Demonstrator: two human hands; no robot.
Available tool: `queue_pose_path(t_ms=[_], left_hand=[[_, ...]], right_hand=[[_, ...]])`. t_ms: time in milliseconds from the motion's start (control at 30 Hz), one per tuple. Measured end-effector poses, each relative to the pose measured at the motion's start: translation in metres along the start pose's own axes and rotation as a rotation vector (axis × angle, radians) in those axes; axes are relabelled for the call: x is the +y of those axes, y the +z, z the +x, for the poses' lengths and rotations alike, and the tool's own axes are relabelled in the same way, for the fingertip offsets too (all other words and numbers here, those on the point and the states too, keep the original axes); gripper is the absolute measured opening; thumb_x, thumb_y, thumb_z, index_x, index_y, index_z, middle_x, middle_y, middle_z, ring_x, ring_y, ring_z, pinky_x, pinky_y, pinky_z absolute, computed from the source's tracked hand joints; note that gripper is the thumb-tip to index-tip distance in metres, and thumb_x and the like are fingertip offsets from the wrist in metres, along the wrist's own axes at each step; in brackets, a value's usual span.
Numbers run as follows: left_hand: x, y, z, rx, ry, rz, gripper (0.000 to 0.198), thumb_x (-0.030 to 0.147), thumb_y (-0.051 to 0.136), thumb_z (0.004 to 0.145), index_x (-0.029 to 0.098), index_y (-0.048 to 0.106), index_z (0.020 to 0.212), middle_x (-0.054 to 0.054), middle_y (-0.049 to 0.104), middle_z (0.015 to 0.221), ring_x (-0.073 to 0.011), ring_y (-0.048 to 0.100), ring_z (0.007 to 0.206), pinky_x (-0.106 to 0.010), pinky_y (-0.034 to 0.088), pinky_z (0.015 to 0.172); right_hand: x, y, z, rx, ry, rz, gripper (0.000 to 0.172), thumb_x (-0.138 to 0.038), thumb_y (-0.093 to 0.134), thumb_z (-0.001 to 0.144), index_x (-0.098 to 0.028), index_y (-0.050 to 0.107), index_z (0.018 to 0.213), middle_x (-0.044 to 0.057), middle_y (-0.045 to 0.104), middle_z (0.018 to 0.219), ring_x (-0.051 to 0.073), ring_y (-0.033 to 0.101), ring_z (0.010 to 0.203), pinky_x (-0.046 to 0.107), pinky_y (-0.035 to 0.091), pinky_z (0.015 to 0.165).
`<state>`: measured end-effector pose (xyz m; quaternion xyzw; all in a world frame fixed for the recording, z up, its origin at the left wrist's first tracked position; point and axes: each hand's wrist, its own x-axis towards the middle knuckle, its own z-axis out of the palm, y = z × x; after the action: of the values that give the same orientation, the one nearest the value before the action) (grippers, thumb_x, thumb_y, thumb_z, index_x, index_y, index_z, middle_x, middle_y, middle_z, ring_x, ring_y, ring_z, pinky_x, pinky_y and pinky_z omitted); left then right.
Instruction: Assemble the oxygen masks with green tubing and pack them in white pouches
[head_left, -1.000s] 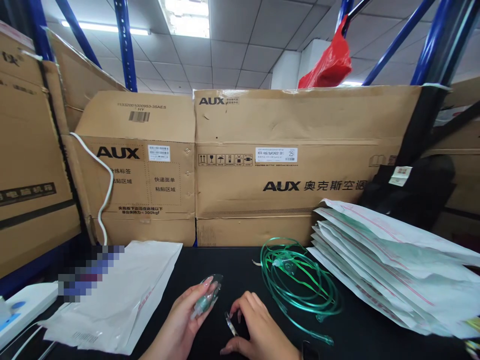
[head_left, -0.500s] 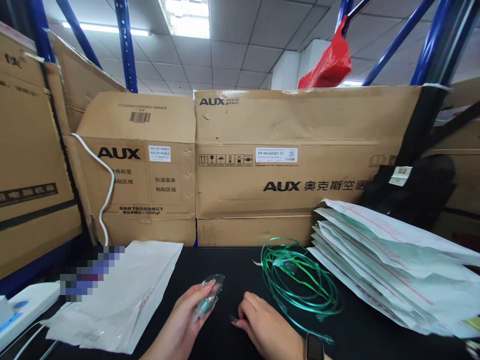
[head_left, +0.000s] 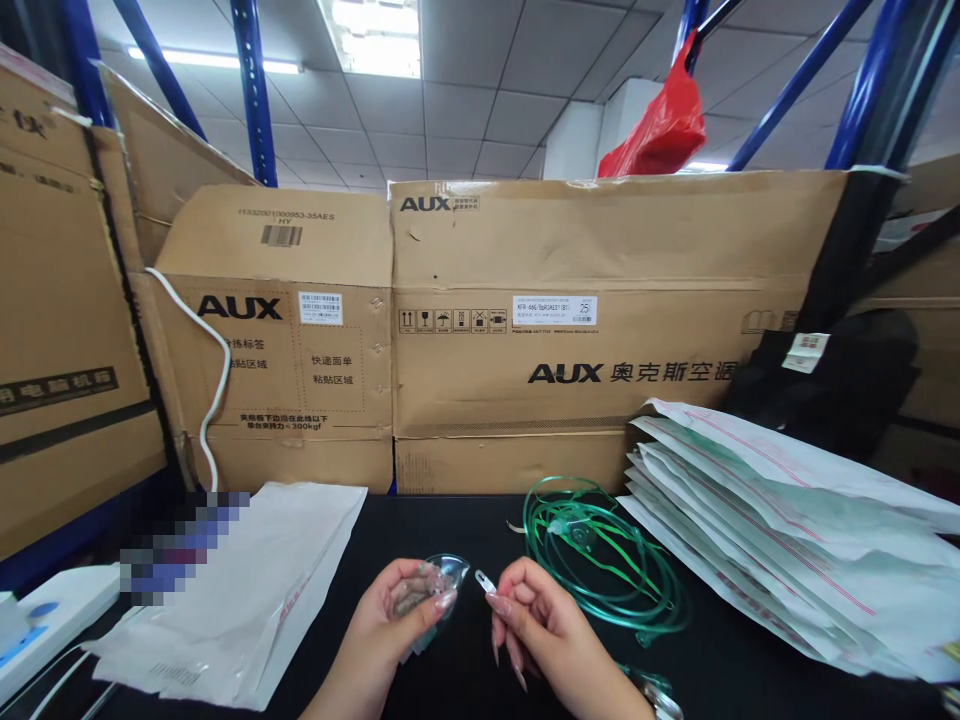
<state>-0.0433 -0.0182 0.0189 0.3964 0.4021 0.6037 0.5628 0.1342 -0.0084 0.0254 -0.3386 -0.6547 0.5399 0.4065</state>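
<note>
My left hand (head_left: 394,612) is closed around a clear plastic face mask (head_left: 452,570), its rounded rim showing past the fingers. Just right of it, my right hand (head_left: 551,615) pinches a small silver metal strip (head_left: 485,581) with a slot at its end, between thumb and fingers. The strip's tip is close to the mask's edge, with a narrow gap visible. Beyond my right hand lies a loose coil of green clear tubing (head_left: 531,565) with bright green straps and a clear connector piece (head_left: 574,530) within it.
White plastic mailing bags (head_left: 757,500) are stacked at the right. Another white bag (head_left: 307,530) lies left, beside a white power strip (head_left: 71,600). Cardboard boxes (head_left: 487,400) wall off the back of the black table (head_left: 457,520). A red bag (head_left: 656,130) hangs above.
My right hand has turned over and risen slightly, and the metal strip now shows in its fingers. My left hand has shifted right and turned the mask, rim outward.
</note>
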Motion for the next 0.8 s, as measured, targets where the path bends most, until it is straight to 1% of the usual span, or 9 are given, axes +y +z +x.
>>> queue_pose_path(t_ms=[67,133,300,367,467,633,800], left_hand=[[-0.005,0.002,-0.001,-0.031,0.017,0.018,0.025,0.021,0.080,0.051,0.016,0.063,0.069,-0.003,0.069,0.067,-0.0147,0.059,0.066,-0.023,0.042,0.064],[-0.007,0.004,-0.004,-0.079,0.000,0.003,0.026,0.019,0.081,0.049,0.016,0.063,0.067,-0.002,0.067,0.064,-0.0144,0.058,0.063,-0.023,0.041,0.061],[-0.001,0.009,-0.013,-0.161,-0.114,-0.047,0.037,0.019,0.080,0.049,0.016,0.067,0.083,-0.005,0.069,0.075,-0.0165,0.059,0.071,-0.026,0.041,0.068],[0.001,0.008,-0.013,-0.200,-0.131,-0.047,0.033,0.021,0.080,0.050,0.016,0.067,0.081,-0.005,0.068,0.075,-0.0151,0.057,0.070,-0.025,0.040,0.067],[-0.001,0.006,-0.011,-0.245,-0.120,-0.055,0.029,0.022,0.080,0.051,0.016,0.065,0.076,-0.002,0.065,0.069,-0.0120,0.054,0.065,-0.022,0.038,0.061],[-0.006,0.003,-0.009,-0.259,-0.117,0.004,0.030,0.022,0.081,0.049,0.015,0.061,0.070,0.001,0.061,0.060,-0.0091,0.048,0.054,-0.021,0.032,0.050],[-0.007,0.003,-0.010,-0.223,-0.067,0.050,0.032,0.023,0.081,0.048,0.015,0.060,0.070,0.001,0.063,0.062,-0.0099,0.050,0.056,-0.021,0.034,0.053]], right_hand=[[-0.002,0.006,-0.003,-0.014,0.008,0.072,0.029,-0.047,0.052,0.078,-0.020,0.040,0.075,-0.006,0.052,0.057,0.005,0.038,0.038,0.016,0.029,0.036],[0.000,0.010,-0.006,-0.023,0.012,0.084,0.029,-0.046,0.054,0.078,-0.020,0.041,0.075,-0.005,0.053,0.058,0.005,0.041,0.041,0.016,0.030,0.038],[0.007,0.010,-0.005,0.008,0.029,0.067,0.032,-0.048,0.056,0.075,-0.019,0.042,0.072,-0.006,0.049,0.056,0.005,0.042,0.044,0.017,0.030,0.040],[0.008,0.009,-0.003,0.032,0.036,0.060,0.034,-0.049,0.058,0.073,-0.019,0.042,0.071,-0.006,0.048,0.056,0.006,0.042,0.044,0.018,0.031,0.041],[0.007,0.009,-0.004,0.063,0.023,0.033,0.035,-0.051,0.057,0.073,-0.019,0.042,0.070,-0.007,0.046,0.054,0.006,0.041,0.045,0.018,0.031,0.043],[0.011,0.011,-0.007,0.073,-0.015,-0.006,0.037,-0.053,0.053,0.075,-0.019,0.041,0.070,-0.007,0.044,0.055,0.006,0.040,0.046,0.019,0.031,0.043],[0.012,0.010,-0.006,0.064,0.000,-0.043,0.035,-0.052,0.053,0.075,-0.019,0.042,0.070,-0.006,0.046,0.056,0.007,0.041,0.047,0.019,0.031,0.043]])
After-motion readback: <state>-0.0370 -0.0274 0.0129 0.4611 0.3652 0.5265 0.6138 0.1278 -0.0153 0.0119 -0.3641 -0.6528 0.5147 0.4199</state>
